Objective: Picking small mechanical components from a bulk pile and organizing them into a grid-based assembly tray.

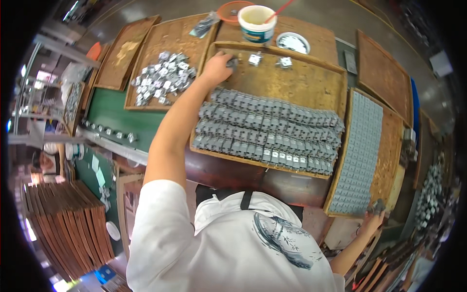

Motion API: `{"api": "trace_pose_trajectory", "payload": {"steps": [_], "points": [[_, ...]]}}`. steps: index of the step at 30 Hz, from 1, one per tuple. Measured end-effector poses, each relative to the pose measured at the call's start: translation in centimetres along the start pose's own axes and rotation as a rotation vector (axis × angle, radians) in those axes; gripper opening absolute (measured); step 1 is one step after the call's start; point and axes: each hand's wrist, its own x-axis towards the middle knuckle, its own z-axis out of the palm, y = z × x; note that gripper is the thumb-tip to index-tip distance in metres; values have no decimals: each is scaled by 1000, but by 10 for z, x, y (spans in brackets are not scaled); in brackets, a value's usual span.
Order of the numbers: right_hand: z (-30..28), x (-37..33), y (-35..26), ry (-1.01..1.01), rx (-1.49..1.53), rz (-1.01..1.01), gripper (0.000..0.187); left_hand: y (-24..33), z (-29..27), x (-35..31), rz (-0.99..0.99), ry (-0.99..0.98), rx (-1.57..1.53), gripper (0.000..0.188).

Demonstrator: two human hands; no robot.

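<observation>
My left hand (218,68) reaches to the far left corner of the middle wooden tray (282,73), its fingers closed on a small grey metal part (232,63). Two similar loose metal parts, one silvery piece (255,59) and another (284,62), lie to its right in the tray. Nearer me, several rows of grey metal parts (272,129) stand packed together in that tray. My right hand (372,221) is at the near right corner of the right-hand tray (386,160), closed on a dark grey metal part (376,207). Flat grey pieces (357,151) fill that tray's left side in neat rows.
A heap of silvery parts (164,78) lies in a tray at the left. Behind the middle tray stand a white bucket (257,34) with a red stick and a white bowl (293,44). Wooden boards (68,219) are stacked at lower left; more parts line the green table (114,109).
</observation>
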Motion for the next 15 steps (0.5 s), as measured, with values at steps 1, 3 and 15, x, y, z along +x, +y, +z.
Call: {"api": "trace_pose_trajectory", "payload": {"steps": [1,3,15], "points": [[-16,20,19,-145,121,6,40,7,-2,-1,-19,8,3,28],[23,7,11,-211,234,19,39,29,-12,-8,-557,103,-1166,18],[261,-149,-50,-832,137,-151,35,166,-76,-166,-384,-53,-1429,35]]}}
